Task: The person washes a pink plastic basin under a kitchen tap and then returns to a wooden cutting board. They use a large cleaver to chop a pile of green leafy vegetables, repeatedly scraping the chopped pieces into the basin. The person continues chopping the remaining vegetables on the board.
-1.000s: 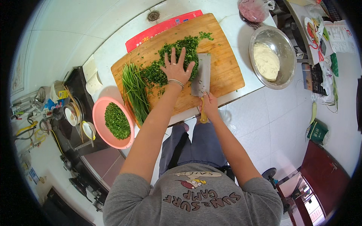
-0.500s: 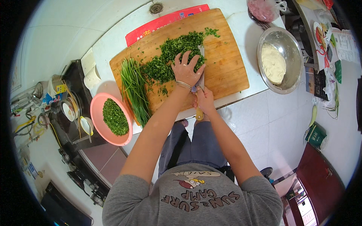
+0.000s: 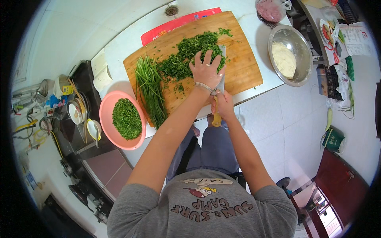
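Observation:
My left hand [image 3: 207, 70] lies with fingers spread on a heap of chopped green chives [image 3: 194, 47] on the wooden cutting board [image 3: 244, 67]. Beside it, on the right, is the wide blade of a kitchen knife [image 3: 222, 82], partly hidden by that hand. My right hand [image 3: 224, 106] grips the knife near the base of the blade, and its yellowish handle sticks out toward me. A bundle of uncut chives [image 3: 150, 89] lies along the board's left side. To its left, a pink basin [image 3: 104, 119] holds more chopped chives [image 3: 127, 119].
A metal bowl with dough [image 3: 284, 59] stands right of the board, near a bag of pink ground meat [image 3: 270, 10]. A red flat package [image 3: 178, 25] lies behind the board. At left is a dark counter with bowls [image 3: 74, 113]. The table's front edge runs before my legs.
The view has shifted slightly. Both hands and the knife have moved a little to the right over the board. My left hand's fingers stay spread on the chopped chives.

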A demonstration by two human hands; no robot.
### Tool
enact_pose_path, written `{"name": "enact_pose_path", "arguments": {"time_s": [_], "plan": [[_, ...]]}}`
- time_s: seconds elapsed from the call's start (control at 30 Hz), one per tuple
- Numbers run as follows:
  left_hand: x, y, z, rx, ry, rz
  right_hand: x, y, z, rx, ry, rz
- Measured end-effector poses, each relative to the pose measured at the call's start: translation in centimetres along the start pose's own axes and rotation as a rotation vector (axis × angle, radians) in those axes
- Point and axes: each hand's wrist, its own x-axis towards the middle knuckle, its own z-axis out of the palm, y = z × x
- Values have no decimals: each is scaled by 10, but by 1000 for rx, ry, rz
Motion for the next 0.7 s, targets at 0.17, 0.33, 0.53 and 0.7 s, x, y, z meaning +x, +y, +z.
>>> {"name": "enact_pose_path", "arguments": {"time_s": [0.17,0.33,0.53,0.7], "plan": [[-13,-3,-42,22,22,2,-29,-2,28,-11,-42,-39],[-36,-29,-102,85,125,-28,-62,0,79,-58,-120,-30],[-84,-98,-184,192,246,-133,-93,36,161,-157,-278,43],[-156,-186,-218,269,319,-367,-104,103,227,-297,-422,155]]}}
